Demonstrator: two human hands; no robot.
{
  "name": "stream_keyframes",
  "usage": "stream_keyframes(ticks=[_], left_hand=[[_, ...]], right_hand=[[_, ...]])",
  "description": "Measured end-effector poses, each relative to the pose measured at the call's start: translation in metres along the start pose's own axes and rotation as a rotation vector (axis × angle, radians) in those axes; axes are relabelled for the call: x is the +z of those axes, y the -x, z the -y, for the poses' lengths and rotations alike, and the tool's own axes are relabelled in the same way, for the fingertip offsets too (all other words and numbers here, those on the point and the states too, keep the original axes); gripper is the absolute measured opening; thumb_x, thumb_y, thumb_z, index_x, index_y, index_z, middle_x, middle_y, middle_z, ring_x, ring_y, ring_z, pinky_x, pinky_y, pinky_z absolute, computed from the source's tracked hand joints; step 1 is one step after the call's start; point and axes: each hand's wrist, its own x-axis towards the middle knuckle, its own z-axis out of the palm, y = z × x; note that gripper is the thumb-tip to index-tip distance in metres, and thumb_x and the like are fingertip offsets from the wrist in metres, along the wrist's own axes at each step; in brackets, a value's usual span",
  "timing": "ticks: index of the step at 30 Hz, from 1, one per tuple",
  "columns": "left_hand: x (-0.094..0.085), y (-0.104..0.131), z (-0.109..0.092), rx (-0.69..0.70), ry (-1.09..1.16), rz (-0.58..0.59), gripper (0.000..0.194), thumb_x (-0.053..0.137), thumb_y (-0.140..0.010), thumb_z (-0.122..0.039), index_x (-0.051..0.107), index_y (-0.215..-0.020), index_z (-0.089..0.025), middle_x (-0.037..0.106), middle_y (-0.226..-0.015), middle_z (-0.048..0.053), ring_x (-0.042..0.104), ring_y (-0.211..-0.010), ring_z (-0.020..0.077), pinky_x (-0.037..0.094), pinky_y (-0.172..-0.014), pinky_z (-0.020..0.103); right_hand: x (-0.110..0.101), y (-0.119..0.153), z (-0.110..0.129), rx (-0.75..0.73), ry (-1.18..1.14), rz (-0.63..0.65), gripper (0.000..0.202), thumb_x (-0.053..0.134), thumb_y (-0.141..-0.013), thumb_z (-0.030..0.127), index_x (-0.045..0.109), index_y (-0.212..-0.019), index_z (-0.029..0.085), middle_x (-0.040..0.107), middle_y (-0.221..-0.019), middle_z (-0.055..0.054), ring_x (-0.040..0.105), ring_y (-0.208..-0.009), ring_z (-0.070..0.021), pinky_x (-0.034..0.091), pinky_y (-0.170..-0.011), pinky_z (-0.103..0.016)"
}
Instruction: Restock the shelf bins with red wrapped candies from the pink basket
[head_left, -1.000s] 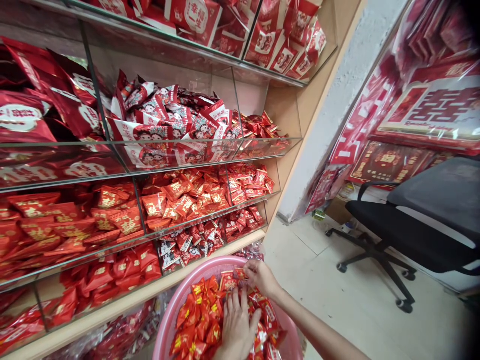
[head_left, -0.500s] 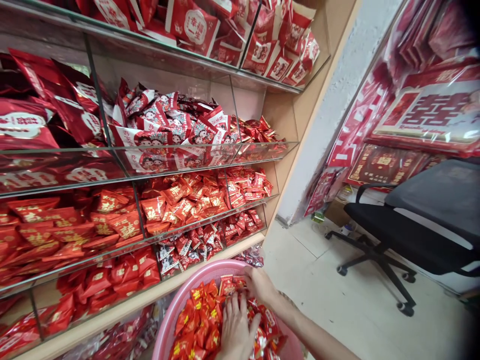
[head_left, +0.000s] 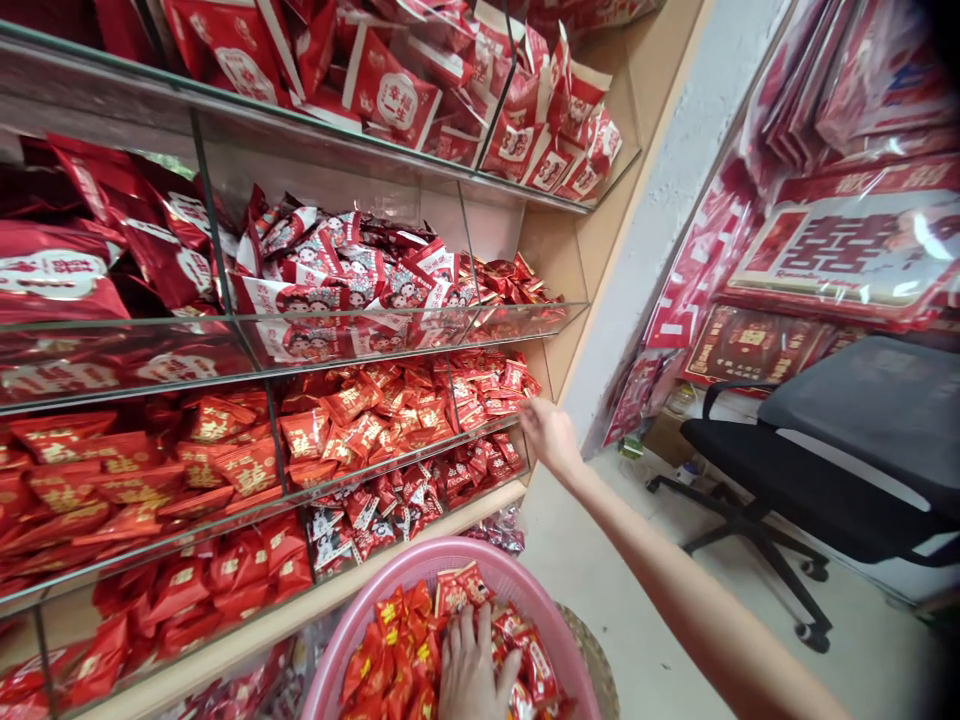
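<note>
A pink basket (head_left: 341, 625) at the bottom centre holds red and orange wrapped packets (head_left: 390, 655). My left hand (head_left: 476, 665) lies on these packets with its fingers spread. Over the basket's upper right, my right hand (head_left: 549, 432) is raised beside the right end of the shelf, close to small red packets (head_left: 487, 385) behind a glass front. Its fingers are bent together at the tips; whatever they may hold is too small to make out.
Glass-fronted shelves (head_left: 337, 480) with red packets in compartments fill the left and centre. A black office chair (head_left: 787, 480) stands at the right, below hanging red packages (head_left: 847, 240). The wall (head_left: 660, 190) is between them.
My right hand has left the basket and moved up to the right end of the shelf. My left hand remains on the packets. The view has shifted slightly.
</note>
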Motion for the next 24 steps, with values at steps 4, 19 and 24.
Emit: stream_keyframes(ticks=[4,19,24], left_hand=[[0.000,-0.002,0.000,-0.016,-0.008,-0.002,0.075,0.027,-0.084,-0.057,0.021,-0.146,-0.014,0.022,-0.153,0.011,0.017,-0.140,0.0281,0.013,-0.113,0.041],[0.004,-0.007,0.007,0.016,-0.012,0.003,0.077,0.029,-0.083,-0.058,0.023,-0.145,-0.014,0.023,-0.152,0.013,0.020,-0.139,0.0315,0.017,-0.112,0.043],[0.000,-0.002,0.002,0.006,-0.021,-0.007,0.075,0.027,-0.084,-0.058,0.023,-0.145,-0.014,0.023,-0.152,0.012,0.020,-0.139,0.0296,0.016,-0.112,0.042]], right_hand=[[0.003,-0.040,-0.019,0.022,0.219,0.057,0.020,0.046,-0.082,0.021,0.061,-0.095,0.020,0.058,-0.090,-0.006,0.056,-0.080,-0.0170,0.039,-0.068,-0.025],[-0.009,-0.056,-0.017,-0.170,0.336,0.120,0.025,0.039,-0.089,0.024,0.062,-0.084,0.020,0.054,-0.087,-0.006,0.050,-0.082,-0.0174,0.035,-0.066,-0.027],[-0.014,-0.061,-0.025,-0.161,0.252,0.076,0.024,0.041,-0.088,0.024,0.065,-0.087,0.019,0.053,-0.082,-0.004,0.052,-0.078,-0.0157,0.036,-0.066,-0.025]])
